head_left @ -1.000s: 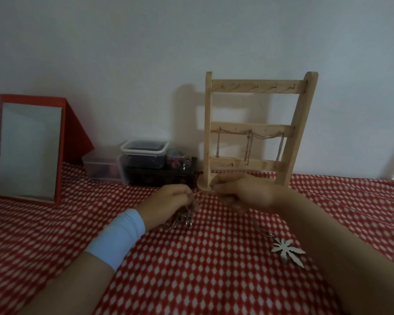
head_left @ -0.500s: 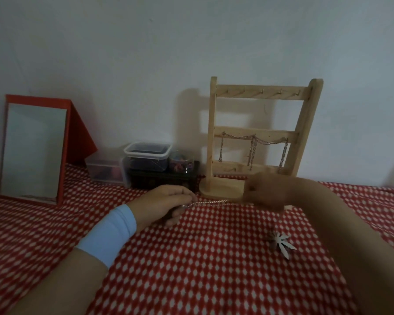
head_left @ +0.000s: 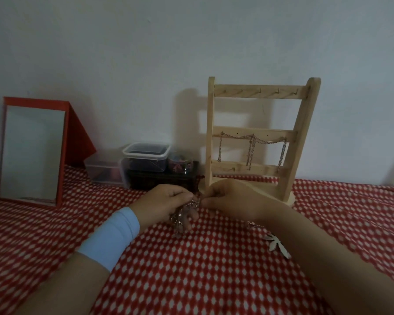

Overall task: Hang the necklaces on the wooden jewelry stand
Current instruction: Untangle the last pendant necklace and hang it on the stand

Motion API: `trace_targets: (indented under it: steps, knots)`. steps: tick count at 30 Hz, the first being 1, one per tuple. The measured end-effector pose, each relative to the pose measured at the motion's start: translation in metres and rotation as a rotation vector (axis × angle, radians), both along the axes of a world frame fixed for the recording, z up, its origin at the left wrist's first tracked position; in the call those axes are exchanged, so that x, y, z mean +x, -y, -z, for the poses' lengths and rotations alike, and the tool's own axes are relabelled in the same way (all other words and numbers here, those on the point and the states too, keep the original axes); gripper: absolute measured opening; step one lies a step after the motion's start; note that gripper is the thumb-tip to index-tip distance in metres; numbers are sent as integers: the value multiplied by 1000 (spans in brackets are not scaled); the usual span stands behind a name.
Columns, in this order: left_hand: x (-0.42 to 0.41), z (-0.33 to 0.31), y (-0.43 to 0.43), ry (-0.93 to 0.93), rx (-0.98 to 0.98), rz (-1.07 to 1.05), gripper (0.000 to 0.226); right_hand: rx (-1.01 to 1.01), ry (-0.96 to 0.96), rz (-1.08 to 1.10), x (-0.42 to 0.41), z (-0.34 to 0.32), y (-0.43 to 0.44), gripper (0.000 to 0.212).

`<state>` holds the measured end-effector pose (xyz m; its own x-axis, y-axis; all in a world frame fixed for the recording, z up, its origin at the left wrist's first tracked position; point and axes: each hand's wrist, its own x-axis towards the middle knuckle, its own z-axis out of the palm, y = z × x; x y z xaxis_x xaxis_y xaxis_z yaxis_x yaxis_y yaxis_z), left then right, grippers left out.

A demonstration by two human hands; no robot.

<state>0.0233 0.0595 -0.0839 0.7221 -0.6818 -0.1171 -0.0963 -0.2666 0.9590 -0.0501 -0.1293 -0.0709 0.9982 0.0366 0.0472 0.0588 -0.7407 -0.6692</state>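
The wooden jewelry stand stands against the wall on the red-and-white checked cloth. A thin chain hangs in loops from its middle rail. My left hand, with a pale blue wristband, holds a bunch of silver necklace chain in its curled fingers, just in front of the stand's base. My right hand pinches the same chain close beside the left hand. A silver leaf-shaped pendant lies on the cloth under my right forearm.
A red-framed mirror leans on the wall at the left. Clear plastic boxes and a dark box sit left of the stand. The checked cloth covers the whole surface.
Half a second ago my hands were apart with the chain stretched between them. My right hand has come back left to meet the left hand, and the chain is bunched again.
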Motion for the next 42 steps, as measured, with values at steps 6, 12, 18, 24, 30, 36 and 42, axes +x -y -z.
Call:
trace_targets:
  steps: [6,12,18,24,30,36,42]
  knots:
    - [10,15,3,518,92,-177,40,-16,-82,21,-3,-6,8,32]
    - [5,11,10,125,-331,-341,39,59,-178,-27,-5,-13,19,36]
    - [10,-1,5,-459,-822,-422,37,-27,-128,24,-5,-18,24,30]
    - [6,-2,5,-571,-932,-342,39,21,11,35,-8,-25,31,19]
    - [2,-11,5,-486,-839,-299,38,351,-9,-17,-9,-26,27,20]
    - [-11,-15,8,167,-126,-79,8,383,23,-48,-10,-27,16,21]
    - [-15,-24,6,478,27,29,16,378,44,4,-9,-26,18,20]
